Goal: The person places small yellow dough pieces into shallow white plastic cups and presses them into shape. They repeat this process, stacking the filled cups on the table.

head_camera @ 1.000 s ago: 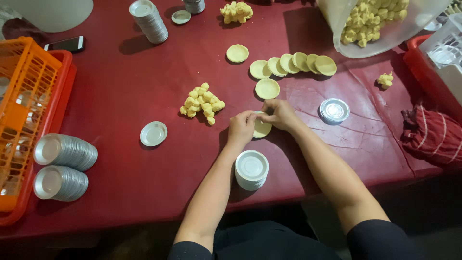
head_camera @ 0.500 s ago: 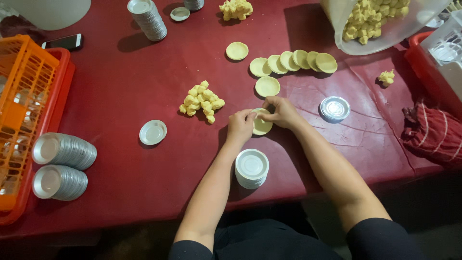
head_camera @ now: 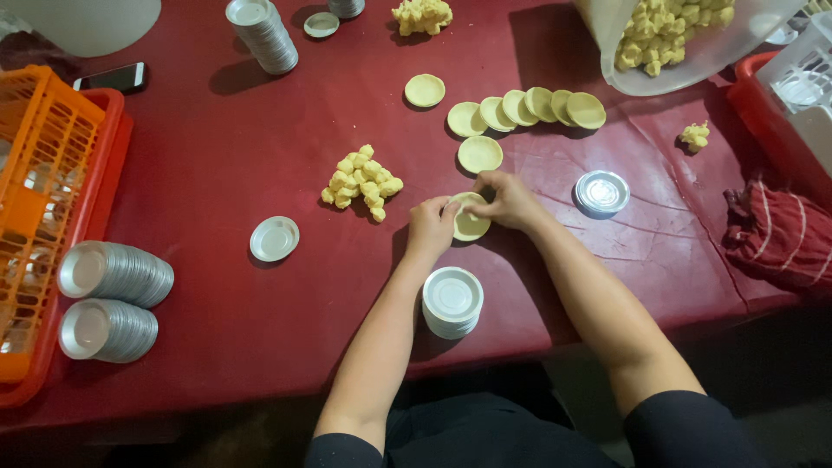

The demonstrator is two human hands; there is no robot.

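Observation:
Both hands press on one small dough-lined tart mould (head_camera: 471, 222) on the dark red table (head_camera: 217, 182). My left hand (head_camera: 431, 226) holds its left rim, my right hand (head_camera: 505, 200) its upper right rim. A heap of yellow dough lumps (head_camera: 362, 182) lies just left of the hands. Finished dough-lined moulds lie beyond: one (head_camera: 479, 154) close by, an overlapping row (head_camera: 529, 107) behind it, one alone (head_camera: 425, 90). A short stack of empty metal moulds (head_camera: 451, 300) stands near the table's front edge between my forearms.
A single empty mould (head_camera: 274, 238) and another (head_camera: 602, 191) lie either side. Mould stacks lie at left (head_camera: 113, 276), (head_camera: 108, 329) and stand at the back (head_camera: 262, 33). Orange crate (head_camera: 35, 199), phone (head_camera: 110, 77), bowl of dough (head_camera: 685, 35), red cloth (head_camera: 780, 234).
Both hands stay on the same mould and have shifted only slightly, working the dough around its rim. Nothing else on the table has moved.

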